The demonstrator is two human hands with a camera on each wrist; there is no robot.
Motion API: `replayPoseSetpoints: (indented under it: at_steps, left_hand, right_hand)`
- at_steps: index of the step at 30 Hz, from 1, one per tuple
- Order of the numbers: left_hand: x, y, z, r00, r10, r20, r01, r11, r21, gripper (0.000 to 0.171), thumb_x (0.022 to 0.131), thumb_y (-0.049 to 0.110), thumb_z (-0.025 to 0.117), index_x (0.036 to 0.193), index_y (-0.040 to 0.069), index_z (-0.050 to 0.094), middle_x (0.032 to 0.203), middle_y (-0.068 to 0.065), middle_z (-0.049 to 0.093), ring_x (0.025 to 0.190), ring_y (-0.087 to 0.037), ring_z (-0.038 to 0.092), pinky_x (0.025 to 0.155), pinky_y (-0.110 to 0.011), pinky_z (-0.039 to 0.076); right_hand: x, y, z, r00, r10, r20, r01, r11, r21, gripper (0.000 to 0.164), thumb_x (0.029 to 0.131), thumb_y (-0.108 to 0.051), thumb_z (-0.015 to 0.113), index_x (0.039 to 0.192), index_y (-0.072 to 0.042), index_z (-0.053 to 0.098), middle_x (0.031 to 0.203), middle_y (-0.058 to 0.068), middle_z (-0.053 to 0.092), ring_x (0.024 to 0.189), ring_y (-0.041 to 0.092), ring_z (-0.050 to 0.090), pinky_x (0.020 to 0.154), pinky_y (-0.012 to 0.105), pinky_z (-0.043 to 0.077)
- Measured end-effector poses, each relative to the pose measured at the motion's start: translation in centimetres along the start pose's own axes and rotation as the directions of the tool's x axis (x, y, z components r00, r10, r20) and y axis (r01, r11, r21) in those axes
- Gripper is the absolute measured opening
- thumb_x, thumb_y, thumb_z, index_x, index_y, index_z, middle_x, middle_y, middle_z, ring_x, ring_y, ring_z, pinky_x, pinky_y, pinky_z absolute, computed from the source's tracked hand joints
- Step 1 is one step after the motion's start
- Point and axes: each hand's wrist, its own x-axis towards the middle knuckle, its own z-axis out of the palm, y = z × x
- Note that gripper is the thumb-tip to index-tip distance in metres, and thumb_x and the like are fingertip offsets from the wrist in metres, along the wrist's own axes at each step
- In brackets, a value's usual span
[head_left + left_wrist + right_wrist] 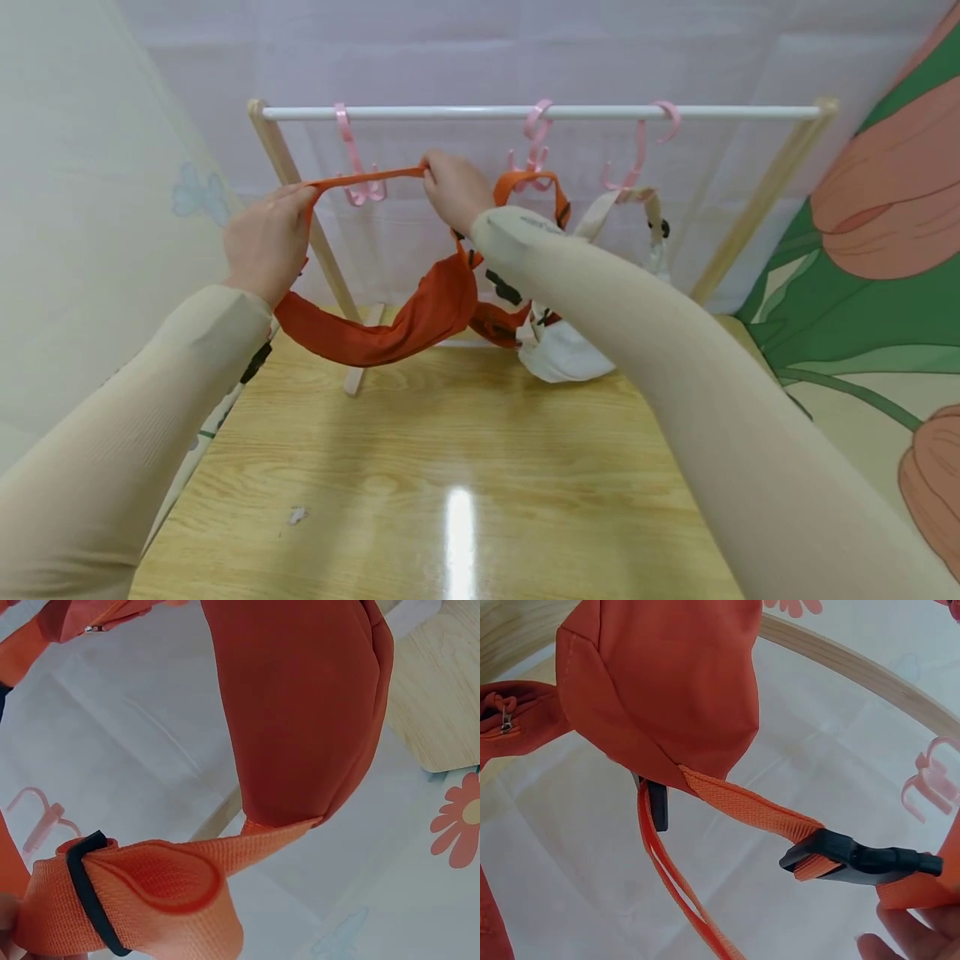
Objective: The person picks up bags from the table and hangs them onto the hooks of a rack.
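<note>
An orange waist bag hangs from both hands by its webbing strap. My left hand grips the strap at the left; my right hand pinches it further right, so the stretch between them is taut. This stretch passes in front of a pink hook on the rod. In the left wrist view, a folded strap loop carries a black slider close to the fingers. A black buckle joins the strap beside the right fingers in the right wrist view.
A rack with a white rod and wooden legs stands at the back of the wooden table. Another orange bag hangs from the middle pink hook. A white bag hangs from the right pink hook.
</note>
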Motion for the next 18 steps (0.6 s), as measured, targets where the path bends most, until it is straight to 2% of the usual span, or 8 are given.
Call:
replayPoseSetpoints:
  at_steps: [5, 9, 18]
  left_hand:
    - [0.1, 0.0, -0.2, 1.000, -0.026, 0.015, 0.027, 0.999, -0.022, 0.031, 0.105, 0.009, 0.047, 0.130, 0.004, 0.066, 0.129, -0.019, 0.066, 0.104, -0.046, 0.064, 0.065, -0.056, 0.052]
    - [0.3, 0.0, -0.4, 0.999, -0.042, 0.034, 0.043, 0.998, -0.036, 0.031, 0.105, 0.010, 0.047, 0.130, 0.004, 0.065, 0.128, -0.020, 0.066, 0.101, -0.046, 0.063, 0.067, -0.056, 0.051]
    - [0.6, 0.1, -0.8, 0.988, -0.083, 0.127, 0.091, 0.994, -0.058, 0.034, 0.105, 0.010, 0.048, 0.136, 0.003, 0.062, 0.124, -0.025, 0.066, 0.099, -0.045, 0.060, 0.076, -0.056, 0.052]
  right_hand:
    - [0.4, -0.2, -0.2, 1.000, 0.014, 0.020, -0.014, 1.000, -0.011, 0.036, 0.109, -0.019, 0.036, 0.137, -0.009, 0.057, 0.130, 0.004, 0.065, 0.101, 0.016, 0.058, 0.092, 0.027, 0.050]
    - [0.8, -0.4, -0.4, 1.000, 0.010, 0.019, -0.009, 1.000, -0.022, 0.036, 0.109, -0.019, 0.037, 0.136, -0.009, 0.059, 0.128, 0.004, 0.066, 0.102, 0.016, 0.058, 0.093, 0.028, 0.049]
    - [1.2, -0.3, -0.3, 1.000, 0.002, 0.000, -0.002, 1.000, -0.022, 0.034, 0.108, -0.016, 0.039, 0.133, -0.009, 0.061, 0.126, 0.005, 0.067, 0.106, 0.018, 0.059, 0.096, 0.028, 0.048]
